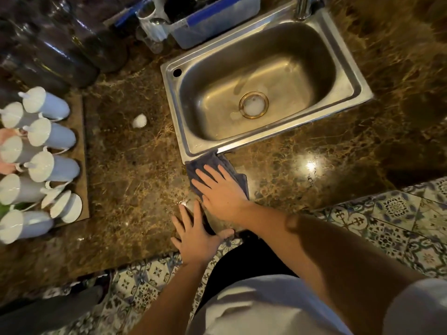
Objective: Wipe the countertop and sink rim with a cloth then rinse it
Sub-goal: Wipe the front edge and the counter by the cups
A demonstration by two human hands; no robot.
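Observation:
A dark blue-grey cloth (212,162) lies on the brown marble countertop (135,170), its far edge touching the near left corner of the steel sink rim (174,112). My right hand (219,187) presses flat on the cloth with its fingers straight and spread. My left hand (196,232) rests flat on the countertop just in front of the cloth, near the counter's front edge, with its thumb stretched to the right. The sink basin holds nothing but a white drain plug (253,104).
Several upturned white mugs (46,151) stand on a board at the left. A small white lump (139,120) lies left of the sink. Dark glass jars (60,44), a plastic bin (208,22) and the tap base (303,8) line the back. Patterned floor tiles (399,218) show below.

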